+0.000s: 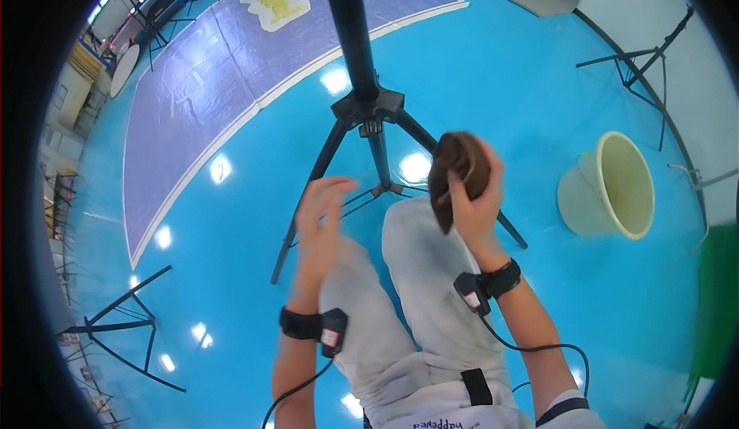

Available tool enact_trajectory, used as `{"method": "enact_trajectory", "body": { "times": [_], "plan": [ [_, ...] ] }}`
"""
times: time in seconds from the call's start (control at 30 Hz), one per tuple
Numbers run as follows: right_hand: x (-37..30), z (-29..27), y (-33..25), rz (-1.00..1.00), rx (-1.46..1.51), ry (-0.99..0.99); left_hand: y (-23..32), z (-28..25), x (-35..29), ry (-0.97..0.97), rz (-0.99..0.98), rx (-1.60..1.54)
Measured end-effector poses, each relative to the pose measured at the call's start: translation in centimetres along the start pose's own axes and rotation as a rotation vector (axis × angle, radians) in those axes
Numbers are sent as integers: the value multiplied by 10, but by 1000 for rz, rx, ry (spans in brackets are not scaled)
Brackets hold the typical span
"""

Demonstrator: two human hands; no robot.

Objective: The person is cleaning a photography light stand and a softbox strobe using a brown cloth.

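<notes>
A crumpled brown cloth (456, 176) is in my right hand (483, 198), with the thumb pressed into its folds and the fingers wrapped behind its far side. My left hand (322, 217) is raised over my left knee and holds nothing. Its fingers are stretched out and somewhat blurred by motion. Directly ahead stands a black tripod (369, 106), its pole rising out of the top of the view. Both hands are on the near side of its legs, and the cloth overlaps the right leg in the picture.
To the right, a cream bucket (585, 194) tilts on the glossy blue floor (493, 83). More black stands are at the left (123, 325) and far right (639, 67). A purple mat (185, 106) with a yellow patch (281, 0) lies beyond. Cables run from both wrist straps.
</notes>
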State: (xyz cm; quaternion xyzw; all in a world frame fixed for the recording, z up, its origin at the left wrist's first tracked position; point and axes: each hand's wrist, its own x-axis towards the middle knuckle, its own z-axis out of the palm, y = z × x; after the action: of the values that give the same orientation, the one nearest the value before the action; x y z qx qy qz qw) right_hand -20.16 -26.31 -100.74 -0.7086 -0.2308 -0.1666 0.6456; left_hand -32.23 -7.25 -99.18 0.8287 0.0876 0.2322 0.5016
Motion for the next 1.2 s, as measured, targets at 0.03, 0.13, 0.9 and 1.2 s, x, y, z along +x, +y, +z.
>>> {"method": "enact_trajectory", "body": {
  "times": [0.03,0.13,0.9,1.2],
  "plan": [
    [11,8,13,-31,83,7,-13,-15,3,44,-26,32],
    [29,46,7,-251,-446,-130,-53,-49,17,94,-33,124],
    [-70,-68,175,-173,-643,-21,-77,-23,61,271,-391,112],
    [28,45,62,-36,-415,-317,-88,-28,53,188,-292,222]
  ]
}}
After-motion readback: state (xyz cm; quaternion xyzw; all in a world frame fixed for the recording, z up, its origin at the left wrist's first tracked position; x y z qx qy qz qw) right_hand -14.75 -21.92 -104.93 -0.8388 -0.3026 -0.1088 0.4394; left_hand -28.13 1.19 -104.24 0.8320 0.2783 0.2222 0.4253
